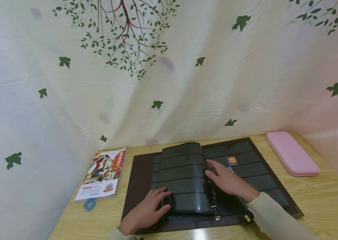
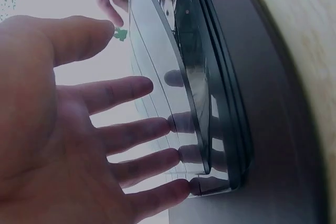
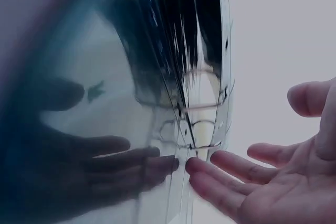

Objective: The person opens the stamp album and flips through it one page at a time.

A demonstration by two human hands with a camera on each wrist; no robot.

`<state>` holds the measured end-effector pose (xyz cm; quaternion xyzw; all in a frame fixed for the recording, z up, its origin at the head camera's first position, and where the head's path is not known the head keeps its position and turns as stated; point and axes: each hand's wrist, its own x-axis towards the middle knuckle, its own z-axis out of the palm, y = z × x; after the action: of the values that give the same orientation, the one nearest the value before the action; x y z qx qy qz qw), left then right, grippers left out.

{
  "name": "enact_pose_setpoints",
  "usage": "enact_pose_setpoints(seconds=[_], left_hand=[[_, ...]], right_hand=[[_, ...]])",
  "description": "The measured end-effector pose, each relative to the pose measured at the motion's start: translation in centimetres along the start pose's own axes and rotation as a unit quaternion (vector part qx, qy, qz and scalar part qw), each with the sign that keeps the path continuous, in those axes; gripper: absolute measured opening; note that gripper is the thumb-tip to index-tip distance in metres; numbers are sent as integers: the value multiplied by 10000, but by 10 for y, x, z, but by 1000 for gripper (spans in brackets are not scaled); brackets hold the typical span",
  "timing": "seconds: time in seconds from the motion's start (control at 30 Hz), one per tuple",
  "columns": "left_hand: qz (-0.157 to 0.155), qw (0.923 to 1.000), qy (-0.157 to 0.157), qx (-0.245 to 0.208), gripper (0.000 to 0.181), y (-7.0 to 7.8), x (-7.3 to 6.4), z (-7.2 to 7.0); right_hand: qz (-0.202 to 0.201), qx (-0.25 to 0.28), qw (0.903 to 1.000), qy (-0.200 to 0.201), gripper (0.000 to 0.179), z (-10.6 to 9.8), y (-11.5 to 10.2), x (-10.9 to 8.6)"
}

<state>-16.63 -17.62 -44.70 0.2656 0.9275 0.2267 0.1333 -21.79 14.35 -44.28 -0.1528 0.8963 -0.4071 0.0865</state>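
A ring-bound album with a dark brown cover (image 1: 137, 176) lies spread on the table. Its black pocket pages (image 1: 183, 173) bulge upward left of the metal rings (image 1: 215, 213). My left hand (image 1: 148, 210) rests its fingertips on the lower left of these pages; in the left wrist view its straight fingers (image 2: 131, 132) touch the glossy sheet. At the spine, my right hand (image 1: 228, 180) has its fingertips by the rings, and the right wrist view shows its fingers (image 3: 226, 166) extended and holding nothing. A small purple card with an orange circle (image 1: 232, 161) sits in a right-hand pocket.
To the left lies a paperback book (image 1: 101, 175) with a colourful cover, and a blue ring (image 1: 89, 204) sits just below it. A pink zipped case (image 1: 291, 153) lies at the right. Behind the table hangs a leaf-patterned curtain (image 1: 183, 86).
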Motion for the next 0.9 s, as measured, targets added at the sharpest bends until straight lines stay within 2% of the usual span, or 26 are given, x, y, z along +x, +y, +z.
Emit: enact_pose_setpoints(seconds=[0.1, 0.23, 0.4, 0.63, 0.8, 0.9], left_hand=[[32, 10000, 40, 53, 47, -1, 1, 1], [-2, 9999, -35, 103, 47, -3, 2, 3], [-35, 9998, -179, 45, 48, -5, 2, 2], [208, 9997, 102, 69, 42, -14, -3, -1], [161, 9996, 179, 157, 40, -15, -4, -1], [133, 9995, 229, 178, 40, -13, -5, -1]], right_hand=[[65, -15, 10000, 5, 63, -3, 3, 15], [208, -122, 9994, -244, 68, -1, 8, 26], [185, -266, 9989, -348, 70, 3, 8, 27], [-163, -411, 9986, -289, 70, 5, 6, 24], [-324, -323, 9984, -324, 71, 4, 5, 26], [-280, -403, 9981, -368, 71, 6, 1, 25]])
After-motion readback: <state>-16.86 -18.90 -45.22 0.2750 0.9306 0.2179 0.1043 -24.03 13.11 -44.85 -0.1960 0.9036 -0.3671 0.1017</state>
